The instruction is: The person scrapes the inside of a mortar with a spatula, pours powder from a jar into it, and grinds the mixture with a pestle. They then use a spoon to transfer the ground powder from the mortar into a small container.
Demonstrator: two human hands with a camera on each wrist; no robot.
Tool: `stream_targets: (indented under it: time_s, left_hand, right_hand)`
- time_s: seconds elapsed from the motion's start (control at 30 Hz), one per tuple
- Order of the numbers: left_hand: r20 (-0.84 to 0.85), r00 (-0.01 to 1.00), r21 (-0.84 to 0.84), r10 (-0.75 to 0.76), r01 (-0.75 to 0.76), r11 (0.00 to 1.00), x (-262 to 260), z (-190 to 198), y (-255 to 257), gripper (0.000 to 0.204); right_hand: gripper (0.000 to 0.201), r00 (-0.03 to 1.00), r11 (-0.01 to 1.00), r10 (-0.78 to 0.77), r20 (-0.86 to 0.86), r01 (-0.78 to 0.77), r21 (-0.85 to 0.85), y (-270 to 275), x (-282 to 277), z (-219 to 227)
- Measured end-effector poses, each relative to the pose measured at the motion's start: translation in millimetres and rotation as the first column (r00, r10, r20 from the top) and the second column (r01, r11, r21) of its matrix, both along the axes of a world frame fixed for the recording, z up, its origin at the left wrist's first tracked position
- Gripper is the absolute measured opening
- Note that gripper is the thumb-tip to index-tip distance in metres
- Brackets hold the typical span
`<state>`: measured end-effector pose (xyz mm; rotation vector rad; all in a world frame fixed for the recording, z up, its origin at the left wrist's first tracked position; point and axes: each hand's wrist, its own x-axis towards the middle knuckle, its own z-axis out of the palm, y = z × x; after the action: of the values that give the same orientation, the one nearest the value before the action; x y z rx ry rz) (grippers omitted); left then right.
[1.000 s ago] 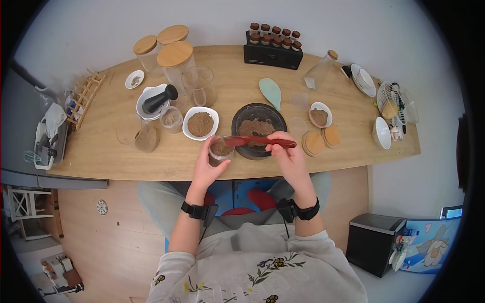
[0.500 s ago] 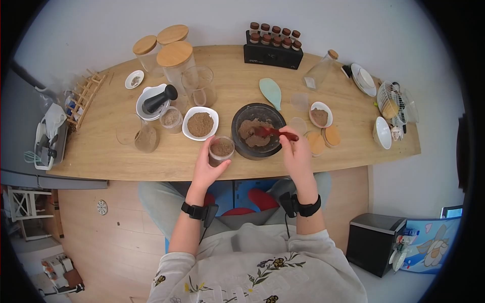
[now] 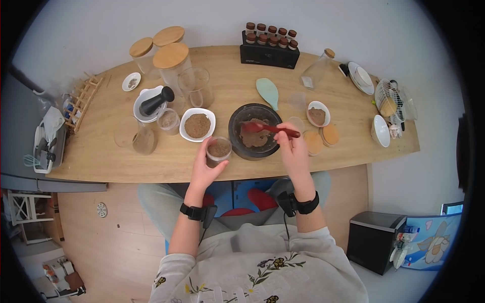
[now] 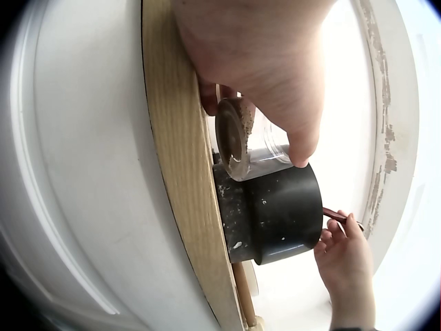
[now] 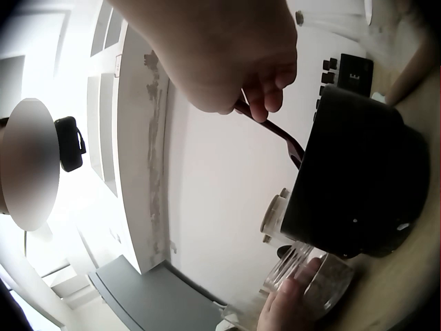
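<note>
In the head view my left hand (image 3: pixel 204 169) grips a small clear jar (image 3: pixel 219 151) of brown powder at the table's front edge. Just right of it stands a black mortar (image 3: pixel 233 132) with brown powder (image 3: pixel 260 137) inside. My right hand (image 3: pixel 295 155) pinches the handle of a dark red spoon (image 3: pixel 273 129), whose bowl is down in the mortar at the powder. The left wrist view shows the jar (image 4: pixel 258 164) tilted beside the mortar (image 4: pixel 286 214), thumb on its rim. From the right wrist, the spoon (image 5: pixel 275 129) slants into the mortar (image 5: pixel 358 165).
Left of the mortar are a white bowl of powder (image 3: pixel 185 132), a white bowl with a black pestle (image 3: pixel 157 101), and glass jars (image 3: pixel 194 90). Behind lies a pale green spatula (image 3: pixel 267 92). Cork lids (image 3: pixel 330 135) and a small powder bowl (image 3: pixel 318 115) stand to the right.
The spoon has gone from above the jar into the mortar, and its bowl has since shifted left there. My right hand moved with it; the left still holds the jar. The head view has shifted slightly.
</note>
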<state>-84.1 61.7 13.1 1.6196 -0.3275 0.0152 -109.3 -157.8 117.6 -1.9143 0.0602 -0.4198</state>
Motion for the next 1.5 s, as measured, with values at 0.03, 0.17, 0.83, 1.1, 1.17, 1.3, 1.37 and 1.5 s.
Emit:
stream_targets:
  time_s: [0.03, 0.17, 0.83, 1.1, 1.17, 1.3, 1.37, 1.5]
  left_hand:
    - [-0.013, 1.0, -0.005, -0.003, 0.003, 1.0, -0.6, 1.7, -0.1, 0.074]
    - [-0.002, 1.0, 0.015, -0.004, 0.004, 1.0, -0.3, -1.0, 1.4, 0.074]
    - [-0.019, 1.0, -0.008, -0.01, 0.01, 1.0, -0.7, 1.9, 0.3, 0.075]
    - [-0.011, 1.0, 0.002, -0.009, 0.009, 1.0, 0.6, -1.3, 0.7, 0.075]
    - [-0.017, 1.0, -0.004, -0.009, 0.009, 1.0, 0.4, -0.9, 0.7, 0.075]
    - [-0.021, 1.0, -0.001, -0.007, 0.007, 1.0, 0.4, -0.6, 1.1, 0.075]
    - [-0.029, 1.0, 0.001, -0.007, 0.007, 1.0, 0.1, 0.0, 1.0, 0.075]
    - [-0.01, 1.0, 0.004, 0.002, -0.002, 1.0, 0.2, -1.4, 1.1, 0.074]
  right_hand:
    - [0.016, 1.0, 0.999, 0.022, 0.001, -0.022, -0.033, 2.5, 0.6, -2.9]
    - [0.015, 0.992, 0.974, -0.12, 0.039, 0.125, -0.19, -8.3, 3.6, -14.7]
    - [0.016, 0.982, 0.898, -0.172, -0.075, 0.188, 0.398, -14.8, 17.8, -47.6]
    - [0.018, 0.983, 0.901, -0.167, -0.079, 0.184, 0.393, -9.9, 15.9, -43.5]
    - [0.018, 0.981, 0.894, -0.175, -0.089, 0.196, 0.403, -6.1, 14.9, -40.7]
    - [0.018, 0.979, 0.9, -0.198, -0.051, 0.202, 0.386, -1.8, 14.3, -42.5]
    - [0.018, 0.979, 0.896, -0.199, -0.051, 0.203, 0.394, -1.8, 14.2, -43.4]
    - [0.018, 0.975, 0.875, -0.217, -0.036, 0.211, 0.436, -2.6, 13.7, -47.5]
